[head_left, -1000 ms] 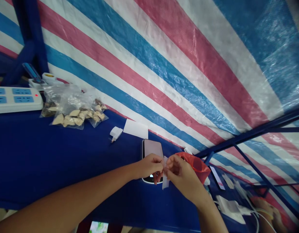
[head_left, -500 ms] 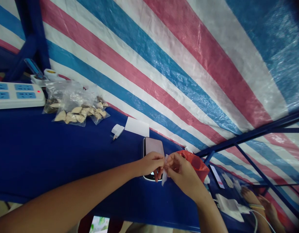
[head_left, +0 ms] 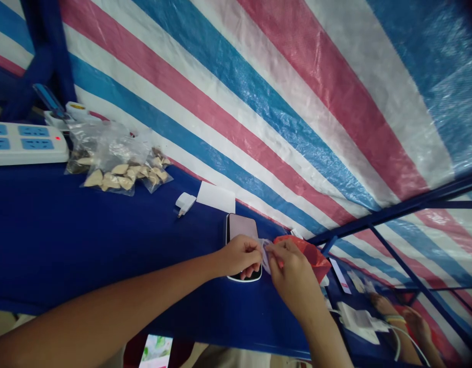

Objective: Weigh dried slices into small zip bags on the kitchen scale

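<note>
A small clear plastic bag [head_left: 265,255] is stretched between my two hands, above the right edge of a small digital scale [head_left: 243,225]. My left hand [head_left: 242,255] is closed on the bag's left side, over the lower part of the scale. On the other side, my right hand [head_left: 291,266] pinches the bag between thumb and fingers. Whether anything is inside the bag I cannot make out. The scale's flat plate shows above my left hand, while its display is mostly hidden. Just behind my right hand is a red plastic bag [head_left: 312,258].
Clear bags of pale, chunky pieces [head_left: 116,176] lie at the left, near a power strip [head_left: 28,145]. A white plug adapter [head_left: 185,203] and a white card [head_left: 216,197] are behind the scale. At far right are a co-worker's hands [head_left: 387,306].
My hands have drawn slightly apart, spreading the clear bag, which hung narrow between them before. My left fingers have curled closer together. The view has shifted slightly.
</note>
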`<action>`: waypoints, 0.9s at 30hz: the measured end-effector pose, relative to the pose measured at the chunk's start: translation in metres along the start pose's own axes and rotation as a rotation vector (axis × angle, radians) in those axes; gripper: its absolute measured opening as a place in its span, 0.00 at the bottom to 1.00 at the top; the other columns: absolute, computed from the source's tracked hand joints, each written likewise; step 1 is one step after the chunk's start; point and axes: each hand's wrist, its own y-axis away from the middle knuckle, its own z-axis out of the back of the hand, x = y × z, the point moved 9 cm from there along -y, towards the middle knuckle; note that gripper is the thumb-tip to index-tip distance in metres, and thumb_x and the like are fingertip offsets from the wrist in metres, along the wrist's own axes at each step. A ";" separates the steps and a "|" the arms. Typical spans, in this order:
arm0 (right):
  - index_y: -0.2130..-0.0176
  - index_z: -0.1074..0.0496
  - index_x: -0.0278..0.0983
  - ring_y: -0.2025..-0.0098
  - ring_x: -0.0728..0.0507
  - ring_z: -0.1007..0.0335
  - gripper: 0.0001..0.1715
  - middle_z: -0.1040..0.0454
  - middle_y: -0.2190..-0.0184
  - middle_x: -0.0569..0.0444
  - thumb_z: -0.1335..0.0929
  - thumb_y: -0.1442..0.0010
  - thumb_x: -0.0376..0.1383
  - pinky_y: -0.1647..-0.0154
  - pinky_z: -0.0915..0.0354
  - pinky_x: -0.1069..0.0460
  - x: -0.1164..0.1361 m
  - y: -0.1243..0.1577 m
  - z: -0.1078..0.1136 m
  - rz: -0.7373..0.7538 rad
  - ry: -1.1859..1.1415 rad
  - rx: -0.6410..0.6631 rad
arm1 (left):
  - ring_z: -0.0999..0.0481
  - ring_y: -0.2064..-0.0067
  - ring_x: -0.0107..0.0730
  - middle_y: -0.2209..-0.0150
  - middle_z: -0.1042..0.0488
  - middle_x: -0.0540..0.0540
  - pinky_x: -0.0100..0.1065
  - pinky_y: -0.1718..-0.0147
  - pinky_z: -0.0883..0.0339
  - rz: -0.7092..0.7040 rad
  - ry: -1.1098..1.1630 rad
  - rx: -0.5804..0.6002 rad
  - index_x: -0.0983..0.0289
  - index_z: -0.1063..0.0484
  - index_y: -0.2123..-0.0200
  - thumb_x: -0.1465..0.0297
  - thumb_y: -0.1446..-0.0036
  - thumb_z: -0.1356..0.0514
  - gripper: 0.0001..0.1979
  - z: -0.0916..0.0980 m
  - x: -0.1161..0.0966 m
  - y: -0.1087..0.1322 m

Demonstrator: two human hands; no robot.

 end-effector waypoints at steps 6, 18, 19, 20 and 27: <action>0.62 0.24 0.40 0.64 0.40 0.28 0.15 0.23 0.64 0.47 0.39 0.34 0.30 0.62 0.37 0.48 0.001 0.010 0.007 -0.026 -0.020 0.076 | 0.36 0.79 0.22 0.76 0.30 0.50 0.26 0.79 0.42 -0.096 -0.062 -0.022 0.66 0.29 0.75 0.61 0.46 0.38 0.14 0.006 -0.025 0.005; 0.67 0.20 0.42 0.66 0.43 0.25 0.15 0.21 0.69 0.56 0.35 0.38 0.31 0.65 0.35 0.52 0.015 0.054 -0.017 -0.075 -0.557 0.593 | 0.24 0.48 0.50 0.59 0.25 0.59 0.42 0.53 0.30 0.332 0.384 0.946 0.67 0.21 0.60 0.58 0.54 0.31 0.22 -0.109 0.022 0.068; 0.66 0.20 0.42 0.66 0.43 0.25 0.14 0.21 0.67 0.56 0.35 0.37 0.32 0.64 0.34 0.52 0.013 0.055 -0.019 -0.090 -0.583 0.578 | 0.23 0.49 0.49 0.58 0.24 0.59 0.43 0.52 0.30 0.347 0.417 0.921 0.67 0.20 0.59 0.59 0.53 0.32 0.22 -0.109 0.022 0.069; 0.65 0.20 0.42 0.66 0.43 0.25 0.13 0.21 0.64 0.55 0.35 0.37 0.33 0.64 0.33 0.51 0.011 0.056 -0.019 -0.102 -0.602 0.542 | 0.23 0.51 0.48 0.58 0.24 0.59 0.43 0.51 0.30 0.366 0.447 0.876 0.68 0.20 0.58 0.59 0.52 0.33 0.21 -0.106 0.024 0.067; 0.61 0.21 0.45 0.61 0.39 0.25 0.11 0.20 0.62 0.48 0.33 0.34 0.44 0.58 0.30 0.46 0.017 0.133 -0.005 -0.130 -0.535 0.048 | 0.23 0.57 0.39 0.57 0.26 0.56 0.45 0.51 0.29 0.380 0.499 0.681 0.63 0.24 0.54 0.64 0.55 0.30 0.23 -0.084 0.037 0.045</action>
